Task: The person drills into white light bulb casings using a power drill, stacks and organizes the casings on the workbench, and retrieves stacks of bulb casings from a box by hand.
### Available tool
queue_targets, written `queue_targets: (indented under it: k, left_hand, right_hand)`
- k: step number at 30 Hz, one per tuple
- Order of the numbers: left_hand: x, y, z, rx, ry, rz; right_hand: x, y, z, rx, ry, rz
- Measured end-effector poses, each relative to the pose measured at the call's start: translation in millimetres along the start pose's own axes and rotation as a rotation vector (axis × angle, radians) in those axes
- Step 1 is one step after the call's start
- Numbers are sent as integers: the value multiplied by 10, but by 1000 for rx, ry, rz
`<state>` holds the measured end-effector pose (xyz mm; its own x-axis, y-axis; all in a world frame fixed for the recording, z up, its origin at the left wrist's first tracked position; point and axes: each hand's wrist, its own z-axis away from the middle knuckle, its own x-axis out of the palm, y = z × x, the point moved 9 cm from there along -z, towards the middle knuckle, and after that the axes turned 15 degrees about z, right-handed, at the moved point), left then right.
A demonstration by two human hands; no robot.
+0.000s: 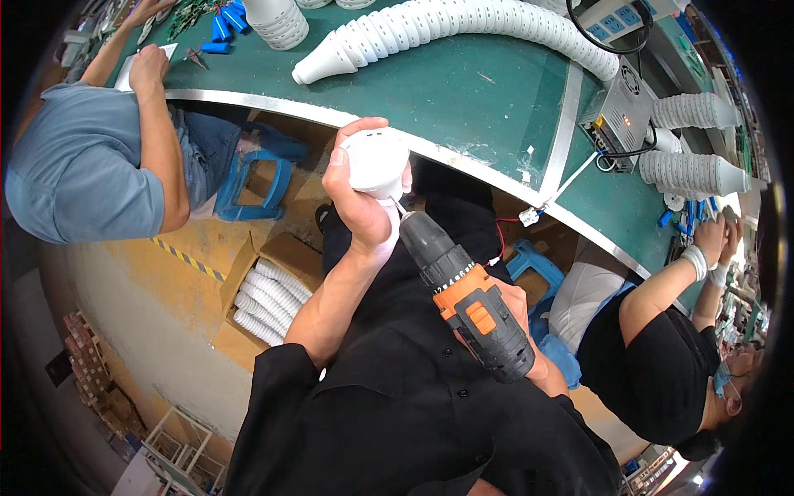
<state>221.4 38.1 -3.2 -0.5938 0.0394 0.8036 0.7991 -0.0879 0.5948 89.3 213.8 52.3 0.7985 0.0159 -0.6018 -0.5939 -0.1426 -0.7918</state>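
**One drill (pixel 475 302) meets one white cup (pixel 376 163)**

The person's left hand (pixel 357 202) curls its fingers around the white cup, just above centre towards twelve o'clock. The right hand (pixel 517 310), partly hidden, wraps the grip of the drill at four o'clock; its single bit (pixel 400 207) points at the cup's underside, contact unclear. One long curved stack (pixel 463 23) of white pieces lies towards one o'clock, two short stacks (pixel 691 112) towards two. One cardboard box (pixel 227 337) sits at eight; two co-workers (pixel 99 169) flank at half past nine and four.
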Motion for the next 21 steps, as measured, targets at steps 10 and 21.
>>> queue_targets:
  k: [10,21]
  left_hand:
    - [14,26,1,16,8,-15]
    - [-34,49,11,39,-4,-15]
  right_hand:
    - [-3,-41,-48,-28,19,-31]
    - [26,0,-45,-16,-2,-58]
